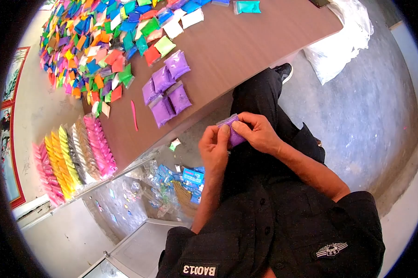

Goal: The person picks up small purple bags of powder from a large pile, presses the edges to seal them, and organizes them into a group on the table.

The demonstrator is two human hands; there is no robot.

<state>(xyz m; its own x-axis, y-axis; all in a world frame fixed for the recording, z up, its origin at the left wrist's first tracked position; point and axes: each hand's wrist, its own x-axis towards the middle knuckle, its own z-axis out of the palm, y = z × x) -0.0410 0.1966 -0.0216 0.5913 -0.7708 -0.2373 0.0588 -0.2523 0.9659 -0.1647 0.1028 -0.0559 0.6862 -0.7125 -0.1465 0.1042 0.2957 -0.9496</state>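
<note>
Above my lap, a small clear packet with purple contents (236, 137) is held between both hands. My left hand (214, 147) pinches its upper left edge between thumb and fingers. My right hand (260, 133) grips the upper right edge, thumb on the front. On the brown table, several similar purple packets (168, 89) lie grouped together, some overlapping. A thin pink stick (134, 115) rests on the table to the left of that group.
A large heap of multicoloured packets (98, 46) covers the table's far left. Rows of twisted coloured packs (74, 157) lie at its left end. A teal packet (247, 7) is near the top. A white plastic bag (341, 44) hangs right; wrappers (169, 185) lie below the table.
</note>
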